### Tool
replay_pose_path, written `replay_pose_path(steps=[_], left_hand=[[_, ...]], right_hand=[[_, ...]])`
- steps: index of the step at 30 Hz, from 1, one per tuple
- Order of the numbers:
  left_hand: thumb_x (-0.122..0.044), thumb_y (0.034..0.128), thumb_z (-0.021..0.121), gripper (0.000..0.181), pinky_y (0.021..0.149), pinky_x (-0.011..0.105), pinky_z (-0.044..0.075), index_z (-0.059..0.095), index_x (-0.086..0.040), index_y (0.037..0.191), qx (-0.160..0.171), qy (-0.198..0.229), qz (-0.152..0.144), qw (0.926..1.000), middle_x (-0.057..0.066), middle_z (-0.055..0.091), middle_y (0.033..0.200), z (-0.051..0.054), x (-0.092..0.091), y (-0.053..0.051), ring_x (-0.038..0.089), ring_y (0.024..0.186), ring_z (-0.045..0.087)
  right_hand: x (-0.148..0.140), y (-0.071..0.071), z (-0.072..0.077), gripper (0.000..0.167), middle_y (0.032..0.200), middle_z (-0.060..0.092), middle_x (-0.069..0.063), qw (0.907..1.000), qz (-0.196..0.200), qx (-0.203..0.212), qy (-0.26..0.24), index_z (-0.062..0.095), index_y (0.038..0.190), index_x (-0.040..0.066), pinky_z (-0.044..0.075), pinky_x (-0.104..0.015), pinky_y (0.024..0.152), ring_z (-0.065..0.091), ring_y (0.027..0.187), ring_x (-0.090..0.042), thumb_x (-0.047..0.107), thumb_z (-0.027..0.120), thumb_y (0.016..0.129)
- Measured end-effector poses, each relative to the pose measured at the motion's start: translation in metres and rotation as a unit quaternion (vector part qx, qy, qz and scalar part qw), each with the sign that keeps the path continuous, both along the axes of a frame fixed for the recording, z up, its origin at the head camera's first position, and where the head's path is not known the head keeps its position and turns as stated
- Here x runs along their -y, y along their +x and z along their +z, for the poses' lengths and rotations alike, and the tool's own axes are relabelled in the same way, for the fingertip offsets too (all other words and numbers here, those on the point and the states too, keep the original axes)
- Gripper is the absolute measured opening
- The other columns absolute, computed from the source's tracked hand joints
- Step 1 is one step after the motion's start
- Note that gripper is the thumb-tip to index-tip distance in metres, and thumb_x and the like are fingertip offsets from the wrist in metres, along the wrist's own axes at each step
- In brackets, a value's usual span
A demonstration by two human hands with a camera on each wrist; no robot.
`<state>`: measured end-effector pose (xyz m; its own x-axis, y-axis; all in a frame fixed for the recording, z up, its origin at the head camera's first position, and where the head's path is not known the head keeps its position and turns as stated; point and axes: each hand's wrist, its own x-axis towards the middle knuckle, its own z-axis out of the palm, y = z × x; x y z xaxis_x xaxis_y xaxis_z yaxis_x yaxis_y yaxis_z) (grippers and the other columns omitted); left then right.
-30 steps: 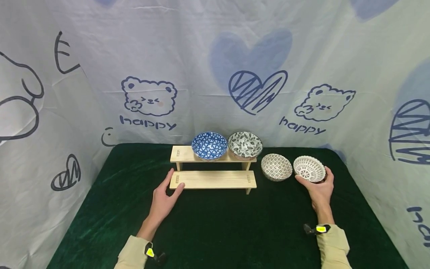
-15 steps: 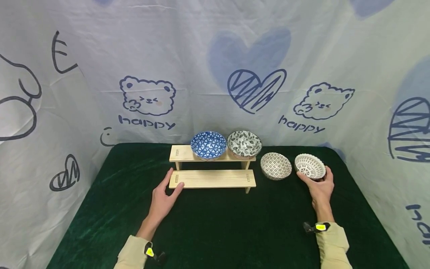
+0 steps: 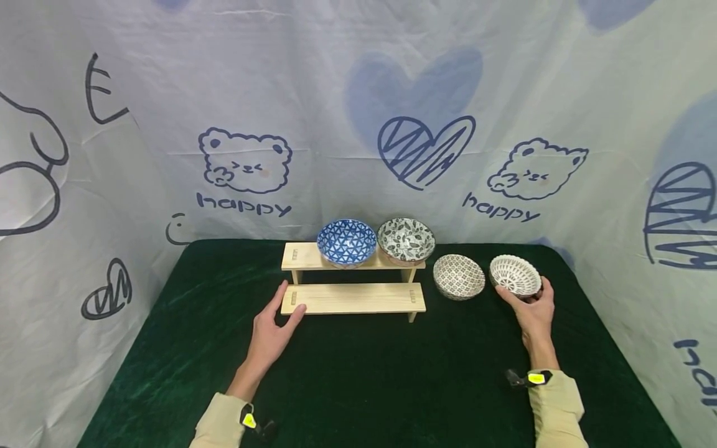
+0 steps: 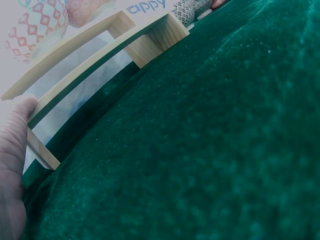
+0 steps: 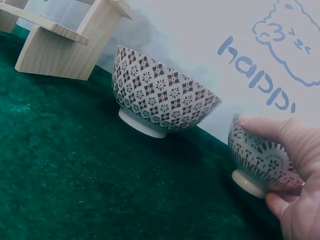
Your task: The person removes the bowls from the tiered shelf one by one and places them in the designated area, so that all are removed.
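Head view: the rightmost floral bowl [image 3: 515, 275] is pinched by the right hand [image 3: 534, 314] at its eleven o'clock; at nine o'clock, the two-tier wooden stand [image 3: 353, 299] is touched by the spread left hand [image 3: 271, 335].

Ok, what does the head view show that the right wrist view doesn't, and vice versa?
Only the head view shows the insides of the blue triangle-patterned bowl and leaf-patterned bowl, plus the scribbled heart.

Only the right wrist view shows the white foot rings under the diamond-and-flower bowl and radial-patterned bowl.

Both show the right hand holding that last bowl, the two-tier wooden stand and the green cloth.
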<state>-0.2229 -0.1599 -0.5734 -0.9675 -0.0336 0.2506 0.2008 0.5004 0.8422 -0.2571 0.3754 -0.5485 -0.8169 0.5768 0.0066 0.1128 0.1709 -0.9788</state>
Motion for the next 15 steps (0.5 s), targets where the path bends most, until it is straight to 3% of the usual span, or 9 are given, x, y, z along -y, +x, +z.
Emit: replay_pose_path(steps=[6,10,15], left_hand=[[-0.044,0.1005,0.070,0.077,0.124,0.055,0.030,0.037,-0.012,0.163,0.005,0.001,0.002,1.0000,0.008,0.039,0.166,-0.001,0.000,0.001,0.030,0.153,0.038],[-0.046,0.1006,0.069,0.078,0.125,0.056,0.029,0.037,-0.012,0.163,0.008,0.004,0.000,1.0000,0.009,0.038,0.167,-0.001,0.000,0.001,0.031,0.153,0.037],[-0.047,0.1008,0.068,0.078,0.125,0.056,0.029,0.036,-0.012,0.163,0.009,0.003,0.000,1.0000,0.008,0.037,0.167,0.000,0.000,0.000,0.030,0.154,0.036]], right_hand=[[-0.001,0.005,0.005,0.114,0.171,0.020,-0.018,0.9983,0.014,0.022,0.053,0.010,0.167,0.008,0.019,-0.045,0.129,0.024,0.156,-0.031,0.024,0.088,0.086],[-0.001,0.006,0.011,0.112,0.172,0.015,-0.021,0.9958,0.010,0.030,0.086,0.008,0.167,0.006,0.015,-0.049,0.130,0.019,0.158,-0.035,0.026,0.085,0.088],[0.002,0.008,0.023,0.104,0.173,0.015,-0.017,0.9905,-0.005,0.039,0.132,0.012,0.168,0.012,0.013,-0.054,0.130,0.016,0.159,-0.036,0.031,0.080,0.092]])
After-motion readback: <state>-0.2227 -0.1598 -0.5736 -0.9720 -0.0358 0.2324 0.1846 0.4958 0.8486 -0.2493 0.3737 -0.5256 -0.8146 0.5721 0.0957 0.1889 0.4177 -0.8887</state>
